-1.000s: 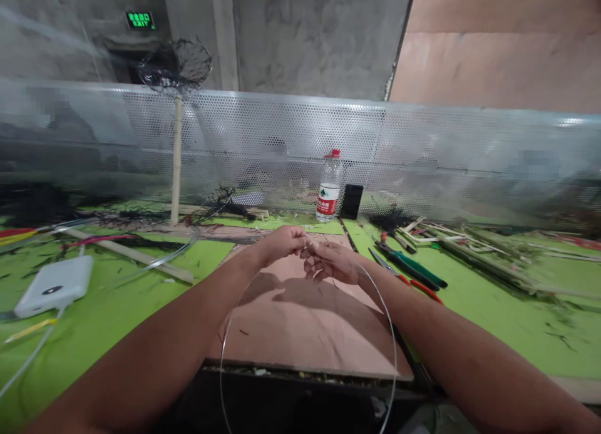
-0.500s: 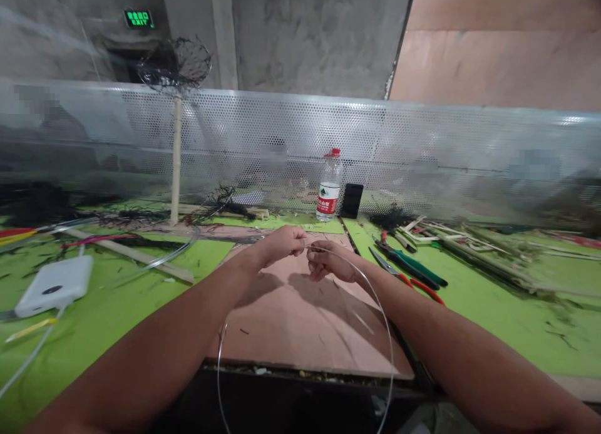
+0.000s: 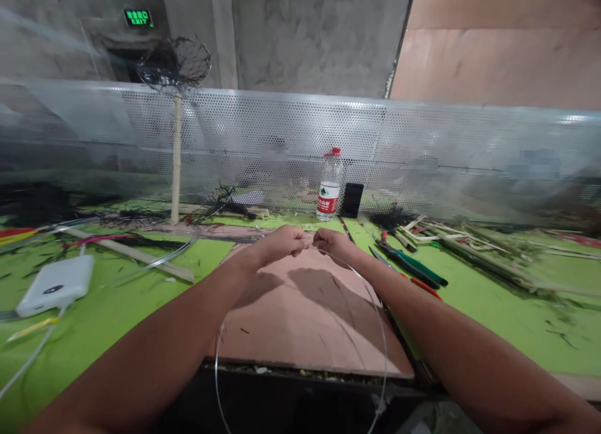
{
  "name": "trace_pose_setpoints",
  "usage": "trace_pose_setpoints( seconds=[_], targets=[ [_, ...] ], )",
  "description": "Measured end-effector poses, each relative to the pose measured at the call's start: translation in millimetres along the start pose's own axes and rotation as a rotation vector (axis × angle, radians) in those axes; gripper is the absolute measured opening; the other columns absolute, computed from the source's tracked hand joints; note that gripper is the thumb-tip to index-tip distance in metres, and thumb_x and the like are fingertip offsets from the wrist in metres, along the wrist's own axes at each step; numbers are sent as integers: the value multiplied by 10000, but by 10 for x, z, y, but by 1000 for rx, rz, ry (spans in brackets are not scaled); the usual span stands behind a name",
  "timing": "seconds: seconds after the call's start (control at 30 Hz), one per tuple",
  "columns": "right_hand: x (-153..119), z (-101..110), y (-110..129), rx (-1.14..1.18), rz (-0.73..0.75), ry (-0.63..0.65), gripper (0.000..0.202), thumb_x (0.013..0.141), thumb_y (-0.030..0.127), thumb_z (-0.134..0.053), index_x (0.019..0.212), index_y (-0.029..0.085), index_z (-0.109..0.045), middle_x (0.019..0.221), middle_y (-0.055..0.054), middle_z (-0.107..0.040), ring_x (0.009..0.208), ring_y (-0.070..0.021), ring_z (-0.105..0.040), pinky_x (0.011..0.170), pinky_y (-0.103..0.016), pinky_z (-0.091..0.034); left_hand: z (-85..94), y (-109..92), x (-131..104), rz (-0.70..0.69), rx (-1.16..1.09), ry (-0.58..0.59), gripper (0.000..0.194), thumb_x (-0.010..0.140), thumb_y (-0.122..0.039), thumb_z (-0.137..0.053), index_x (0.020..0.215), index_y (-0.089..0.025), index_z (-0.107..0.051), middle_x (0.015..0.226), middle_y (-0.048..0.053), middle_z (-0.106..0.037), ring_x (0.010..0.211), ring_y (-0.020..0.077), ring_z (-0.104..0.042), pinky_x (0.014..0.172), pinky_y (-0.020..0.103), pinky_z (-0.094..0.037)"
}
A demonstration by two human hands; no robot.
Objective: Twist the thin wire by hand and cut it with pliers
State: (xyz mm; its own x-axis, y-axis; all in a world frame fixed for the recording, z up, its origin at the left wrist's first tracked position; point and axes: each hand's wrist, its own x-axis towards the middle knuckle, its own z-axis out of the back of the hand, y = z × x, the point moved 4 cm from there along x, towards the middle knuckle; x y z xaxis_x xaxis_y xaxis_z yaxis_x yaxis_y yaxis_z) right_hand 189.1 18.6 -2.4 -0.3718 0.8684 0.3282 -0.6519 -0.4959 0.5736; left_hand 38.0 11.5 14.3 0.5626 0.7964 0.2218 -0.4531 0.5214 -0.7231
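Note:
My left hand and my right hand are close together above the wooden board, with fingers closed and a small gap between them. A thin silvery wire curves from my right hand down in a wide loop toward my body. It rises again on the left and passes behind my left forearm. Both hands appear to pinch the wire near its ends; the fingertips are too small to make out in detail.
Green-handled pliers and orange-handled scissors lie right of the board. Behind stand a water bottle and a phone. A netted hoop on a bamboo stick, a white power bank and plant stalks are around.
My right hand has turned and risen slightly, its fingers now curled in more tightly. The wire loop's right side has shifted left a little. My left hand is nearly still.

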Motion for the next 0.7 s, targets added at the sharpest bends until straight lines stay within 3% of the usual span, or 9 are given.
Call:
trace_pose_setpoints(
  seconds=[0.13,0.3,0.5,0.7],
  targets=[
    [-12,113,89,-487,93,-73,210,864,313,-435,935,186,-587,805,-57,-644,689,-152,-543,585,-232,-311,-12,0,-14,4,-1,41,199,687,-288,-504,551,-166,-426,513,-30,-409,465,78,-309,478,241,-224],
    [-64,152,187,-782,160,-39,295,902,377,-382,962,186,-599,790,-87,-667,673,-174,-574,567,-251,-273,-73,97,1,60,-61,68,102,614,-220,-495,544,-170,-440,507,-27,-411,465,87,-327,475,246,-225],
    [-127,139,296,-882,166,-48,337,916,387,-345,976,164,-591,755,-119,-669,660,-195,-592,563,-265,-275,-130,199,47,126,-129,61,135,589,-202,-466,502,-178,-365,463,-45,-335,426,74,-240,456,258,-161],
    [-221,-43,436,-796,139,-17,295,904,332,-368,907,161,-608,805,-135,-676,703,-222,-612,592,-283,-325,-105,231,61,148,-46,-94,169,594,-221,-473,483,-177,-354,443,-51,-308,436,73,-223,467,258,-144]
  ],
)
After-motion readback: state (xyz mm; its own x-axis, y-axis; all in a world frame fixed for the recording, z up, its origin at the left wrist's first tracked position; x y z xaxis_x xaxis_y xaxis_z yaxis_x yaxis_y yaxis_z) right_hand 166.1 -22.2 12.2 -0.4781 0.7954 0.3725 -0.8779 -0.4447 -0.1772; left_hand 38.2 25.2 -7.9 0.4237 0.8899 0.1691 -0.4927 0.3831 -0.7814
